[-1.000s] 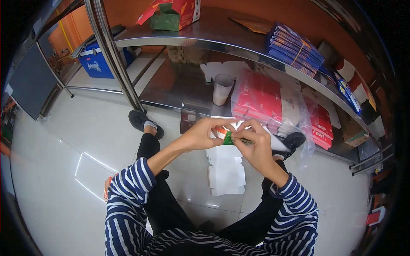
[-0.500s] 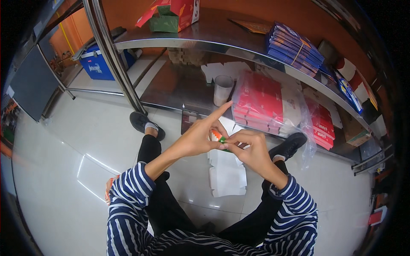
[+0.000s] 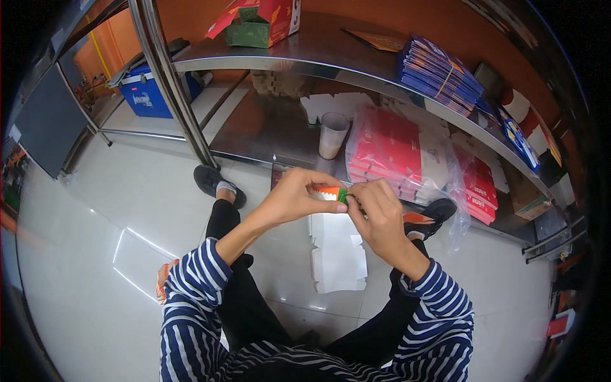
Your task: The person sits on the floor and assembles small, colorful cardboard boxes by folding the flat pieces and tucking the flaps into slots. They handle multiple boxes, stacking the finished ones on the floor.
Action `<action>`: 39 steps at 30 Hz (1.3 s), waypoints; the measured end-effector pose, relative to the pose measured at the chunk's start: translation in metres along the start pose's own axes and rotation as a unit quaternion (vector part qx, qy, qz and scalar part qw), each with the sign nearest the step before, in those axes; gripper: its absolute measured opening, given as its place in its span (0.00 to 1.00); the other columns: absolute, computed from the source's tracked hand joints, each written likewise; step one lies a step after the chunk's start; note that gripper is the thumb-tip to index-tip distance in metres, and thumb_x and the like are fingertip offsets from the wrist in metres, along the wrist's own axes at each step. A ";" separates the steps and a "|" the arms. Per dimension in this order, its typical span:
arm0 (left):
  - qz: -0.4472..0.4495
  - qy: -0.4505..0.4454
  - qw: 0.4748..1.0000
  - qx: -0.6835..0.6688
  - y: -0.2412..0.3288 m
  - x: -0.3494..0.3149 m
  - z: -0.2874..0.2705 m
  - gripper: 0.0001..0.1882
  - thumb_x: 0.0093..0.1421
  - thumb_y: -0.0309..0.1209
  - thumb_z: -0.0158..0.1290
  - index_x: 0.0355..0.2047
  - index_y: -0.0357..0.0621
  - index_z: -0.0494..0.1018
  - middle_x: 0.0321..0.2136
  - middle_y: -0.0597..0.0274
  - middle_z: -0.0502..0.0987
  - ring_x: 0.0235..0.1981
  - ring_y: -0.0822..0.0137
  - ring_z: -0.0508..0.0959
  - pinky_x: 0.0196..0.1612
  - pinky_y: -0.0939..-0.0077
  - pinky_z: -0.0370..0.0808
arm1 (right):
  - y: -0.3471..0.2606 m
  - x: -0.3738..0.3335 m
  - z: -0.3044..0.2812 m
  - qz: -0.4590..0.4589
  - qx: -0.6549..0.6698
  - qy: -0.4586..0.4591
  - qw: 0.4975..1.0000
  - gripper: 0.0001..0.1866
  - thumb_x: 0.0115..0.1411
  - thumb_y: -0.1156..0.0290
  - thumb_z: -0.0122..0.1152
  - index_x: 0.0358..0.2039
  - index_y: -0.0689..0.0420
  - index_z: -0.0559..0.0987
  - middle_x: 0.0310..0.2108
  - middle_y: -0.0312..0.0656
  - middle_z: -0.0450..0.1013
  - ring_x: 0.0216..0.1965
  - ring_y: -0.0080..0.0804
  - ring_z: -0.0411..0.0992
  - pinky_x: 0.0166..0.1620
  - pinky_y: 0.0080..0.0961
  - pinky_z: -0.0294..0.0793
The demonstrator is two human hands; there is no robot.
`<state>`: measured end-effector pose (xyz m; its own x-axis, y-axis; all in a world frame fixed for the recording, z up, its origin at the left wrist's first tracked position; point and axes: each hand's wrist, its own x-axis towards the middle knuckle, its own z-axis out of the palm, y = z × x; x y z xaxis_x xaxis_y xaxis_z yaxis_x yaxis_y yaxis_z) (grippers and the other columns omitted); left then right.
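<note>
A small orange, white and green folded card piece (image 3: 328, 191), perhaps a carton, is held up between my two hands. My left hand (image 3: 298, 196) is closed on its orange end, thumb along the lower side. At its green end, the fingers of my right hand (image 3: 377, 207) pinch together. Much of the piece is hidden by my fingers. Beyond my right hand an orange patch (image 3: 417, 218) shows in front of the right shoe; I cannot tell whether it belongs to the same piece. Below my hands, white unfolded card blanks (image 3: 339, 261) lie on the tiled floor.
A metal shelf (image 3: 267, 64) spans the far side, bearing a red and green box (image 3: 270, 25) and blue bundled packs (image 3: 439, 75). On its lower level are a grey cup (image 3: 333, 135) and red cartons wrapped in plastic (image 3: 388, 143). A blue cooler (image 3: 145, 95) sits at the far left.
The held piece has turned more sideways. My raised left index finger has come down onto it, and my right hand has moved slightly up and right. The orange patch has appeared by the right shoe.
</note>
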<state>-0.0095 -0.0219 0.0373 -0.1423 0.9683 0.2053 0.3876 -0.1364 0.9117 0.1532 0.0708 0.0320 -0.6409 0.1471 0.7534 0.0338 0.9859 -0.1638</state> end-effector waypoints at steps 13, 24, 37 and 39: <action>-0.007 -0.046 0.999 0.017 -0.006 0.000 0.003 0.13 0.42 0.29 0.64 0.29 0.39 0.78 0.25 0.63 0.76 0.28 0.72 0.73 0.35 0.78 0.68 | 0.003 -0.003 -0.005 0.125 0.133 -0.114 0.977 0.06 0.44 0.79 0.63 0.23 0.61 0.75 0.23 0.37 0.71 0.24 0.27 0.67 0.28 0.24 0.66; 0.052 -0.055 0.989 0.123 0.005 0.000 0.008 0.11 0.44 0.28 0.61 0.30 0.39 0.76 0.26 0.56 0.76 0.31 0.62 0.76 0.33 0.72 0.69 | 0.018 -0.006 -0.004 0.325 0.294 -0.179 0.881 0.09 0.45 0.72 0.66 0.26 0.61 0.77 0.22 0.41 0.74 0.24 0.25 0.71 0.30 0.22 0.68; -0.012 -0.059 0.996 -0.068 -0.009 -0.002 0.006 0.15 0.42 0.29 0.64 0.31 0.36 0.76 0.26 0.62 0.77 0.27 0.74 0.72 0.33 0.78 0.68 | -0.001 -0.003 -0.011 0.080 0.112 -0.048 0.989 0.06 0.42 0.80 0.63 0.24 0.63 0.77 0.28 0.42 0.73 0.29 0.36 0.71 0.31 0.27 0.68; 0.014 -0.058 0.997 -0.057 -0.009 -0.002 0.010 0.15 0.42 0.28 0.64 0.31 0.37 0.76 0.26 0.61 0.77 0.28 0.72 0.72 0.34 0.78 0.68 | -0.001 -0.003 -0.013 0.109 0.155 -0.048 0.981 0.06 0.42 0.80 0.63 0.24 0.63 0.77 0.26 0.41 0.74 0.28 0.36 0.71 0.31 0.27 0.68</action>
<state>-0.0041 -0.0204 0.0251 -0.0243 0.9806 0.1943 0.2836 -0.1796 0.9420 0.1652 0.0706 0.0382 -0.7137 0.3287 0.6186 -0.0481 0.8580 -0.5114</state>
